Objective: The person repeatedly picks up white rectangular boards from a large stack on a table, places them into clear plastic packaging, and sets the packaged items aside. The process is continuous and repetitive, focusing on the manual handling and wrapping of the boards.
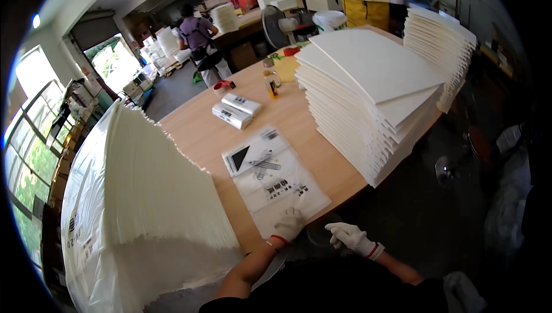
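My left hand (289, 225), in a white glove, rests on the near end of a flat, printed plastic bag (287, 166), its fingers stretched out. The bag lies on the wooden table (198, 134), reaching its near edge; whether several bags are stacked there I cannot tell. Just off that edge, my right hand (349, 238), also gloved, hangs with its fingers curled together and no object visible in it. To the right stands a tall stack of white boards (368, 77), its top ones skewed. Left of the bag rises a large pile of thin whitish sheets or bags (155, 180), partly wrapped in clear plastic.
Beyond the bag lie two folded white plastic packs (233, 114), a red tape roll (223, 86) and a small bottle with amber liquid (271, 86). Another board stack (440, 42) stands far right. A person in a purple top (196, 34) works farther back, near a yellow bin (365, 9).
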{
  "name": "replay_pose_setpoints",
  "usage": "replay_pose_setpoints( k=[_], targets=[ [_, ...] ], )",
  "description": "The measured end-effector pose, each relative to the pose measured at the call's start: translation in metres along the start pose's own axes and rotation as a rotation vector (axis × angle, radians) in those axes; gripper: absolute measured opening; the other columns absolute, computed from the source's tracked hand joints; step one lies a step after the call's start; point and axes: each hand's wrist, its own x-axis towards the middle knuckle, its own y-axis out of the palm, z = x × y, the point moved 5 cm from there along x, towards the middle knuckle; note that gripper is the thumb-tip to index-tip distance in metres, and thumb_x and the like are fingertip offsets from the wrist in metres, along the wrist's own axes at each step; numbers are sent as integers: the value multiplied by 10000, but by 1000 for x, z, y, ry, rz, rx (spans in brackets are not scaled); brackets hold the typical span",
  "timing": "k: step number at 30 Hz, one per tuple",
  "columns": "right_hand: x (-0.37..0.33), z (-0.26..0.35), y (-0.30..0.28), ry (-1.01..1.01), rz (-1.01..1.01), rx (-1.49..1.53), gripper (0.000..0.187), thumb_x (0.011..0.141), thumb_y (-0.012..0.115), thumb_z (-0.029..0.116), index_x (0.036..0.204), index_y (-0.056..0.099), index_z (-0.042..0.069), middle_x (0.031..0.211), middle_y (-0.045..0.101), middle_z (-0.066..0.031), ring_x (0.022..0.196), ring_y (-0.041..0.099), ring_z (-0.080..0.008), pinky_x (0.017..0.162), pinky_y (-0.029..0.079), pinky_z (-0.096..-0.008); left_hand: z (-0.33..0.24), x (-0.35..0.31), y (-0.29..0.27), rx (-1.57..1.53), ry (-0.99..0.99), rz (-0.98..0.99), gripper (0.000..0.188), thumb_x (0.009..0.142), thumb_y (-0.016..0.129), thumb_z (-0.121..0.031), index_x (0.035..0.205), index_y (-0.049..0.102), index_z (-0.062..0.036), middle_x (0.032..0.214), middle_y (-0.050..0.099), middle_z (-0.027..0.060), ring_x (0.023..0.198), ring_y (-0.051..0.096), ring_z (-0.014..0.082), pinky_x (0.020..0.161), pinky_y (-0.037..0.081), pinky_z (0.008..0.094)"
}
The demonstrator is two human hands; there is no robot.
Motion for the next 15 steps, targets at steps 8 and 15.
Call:
replay_pose_setpoints(
  k=[8, 15],
  targets=[
    [14, -44, 28, 94, 121, 20, 387, 1072, 551, 294, 1347, 618, 29, 885, 685, -47, 748, 653, -100, 688, 554, -258, -9, 2, -5, 92, 99, 55, 190, 940, 541, -172, 1048, 645, -55, 998, 643, 157, 932, 652, 343, 761, 555, 477],
    [51, -60, 31, 114, 186, -21, 362, 1061, 576, 264, 1329, 622, 25, 916, 668, -20, 730, 633, -100, 657, 535, -244, 49, 11, 29, -463, -168, 205, 204, 956, 577, -230, 1012, 673, -59, 928, 720, 186, 869, 699, 317, 762, 539, 439]
  ],
)
